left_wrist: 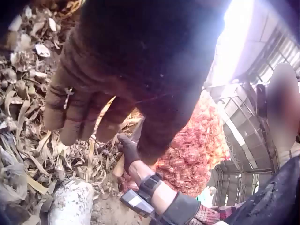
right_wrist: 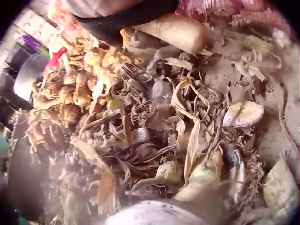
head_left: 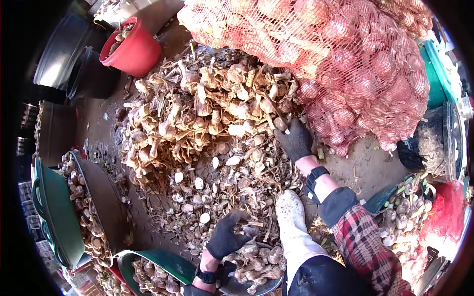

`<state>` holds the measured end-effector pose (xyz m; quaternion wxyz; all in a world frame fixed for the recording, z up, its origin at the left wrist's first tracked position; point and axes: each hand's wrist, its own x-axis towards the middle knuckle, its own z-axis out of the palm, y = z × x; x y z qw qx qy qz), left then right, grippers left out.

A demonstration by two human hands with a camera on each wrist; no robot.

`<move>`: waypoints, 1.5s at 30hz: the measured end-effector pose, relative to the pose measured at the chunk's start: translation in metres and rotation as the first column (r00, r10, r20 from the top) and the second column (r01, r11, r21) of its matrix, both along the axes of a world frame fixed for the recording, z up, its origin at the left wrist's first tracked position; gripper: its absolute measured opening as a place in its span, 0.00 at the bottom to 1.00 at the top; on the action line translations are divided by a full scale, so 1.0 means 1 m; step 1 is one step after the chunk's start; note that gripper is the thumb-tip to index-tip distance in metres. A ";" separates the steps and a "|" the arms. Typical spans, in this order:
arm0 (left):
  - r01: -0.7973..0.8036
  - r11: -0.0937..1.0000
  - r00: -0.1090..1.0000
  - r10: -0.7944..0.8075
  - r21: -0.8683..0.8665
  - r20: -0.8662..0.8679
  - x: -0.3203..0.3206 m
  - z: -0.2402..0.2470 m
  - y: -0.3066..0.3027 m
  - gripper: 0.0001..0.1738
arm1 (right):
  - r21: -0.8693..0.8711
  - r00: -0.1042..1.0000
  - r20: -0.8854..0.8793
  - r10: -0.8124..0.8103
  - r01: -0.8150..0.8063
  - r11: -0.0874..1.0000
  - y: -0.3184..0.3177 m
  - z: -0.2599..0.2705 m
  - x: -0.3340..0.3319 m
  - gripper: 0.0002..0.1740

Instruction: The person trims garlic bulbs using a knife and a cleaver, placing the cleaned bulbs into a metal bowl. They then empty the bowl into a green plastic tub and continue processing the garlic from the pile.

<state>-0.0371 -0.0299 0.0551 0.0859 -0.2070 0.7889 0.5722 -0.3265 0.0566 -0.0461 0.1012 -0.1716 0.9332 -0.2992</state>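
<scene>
Whether the left hand holds anything is too blurred to tell.

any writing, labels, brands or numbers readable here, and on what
None: no word, number or sign can be read in any view.
red bucket: plain, no label shows.
mesh sacks: no tag in view.
wrist device on the right arm: pale face, too blurred to read.
wooden handle at the right hand: bare.
glove on the left hand: no print shows.
</scene>
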 end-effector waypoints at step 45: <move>-0.644 0.740 0.745 0.665 0.197 -0.063 -0.029 -0.010 -0.008 0.34 | -0.328 0.949 0.203 0.240 -0.166 0.930 0.067 0.047 0.132 0.06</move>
